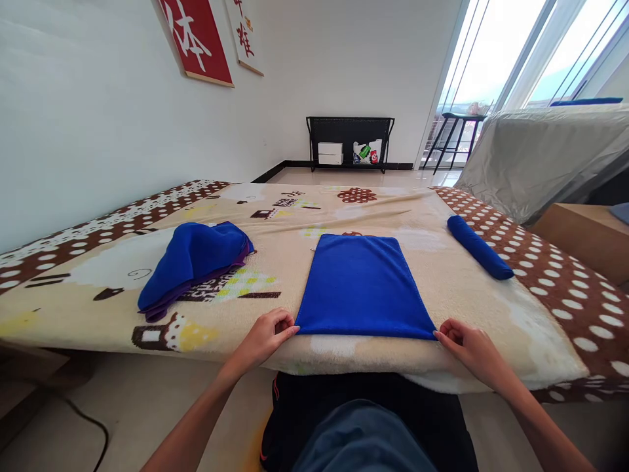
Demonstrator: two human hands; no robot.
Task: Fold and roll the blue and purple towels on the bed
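A blue towel (362, 286) lies flat and folded on the patterned blanket (462, 288), straight in front of me. My left hand (265, 335) pinches its near left corner with fingers curled. At the near right corner, my right hand (469, 349) pinches the towel's edge the same way. A rolled blue towel (478, 248) lies to the right. On the left sits a loose pile of blue and purple towels (191, 263).
The blanket covers a low bed whose front edge runs just past my hands. A wall is on the left. A black metal rack (349, 141) stands at the far wall. A grey covered piece of furniture (540, 156) stands at the right by the windows.
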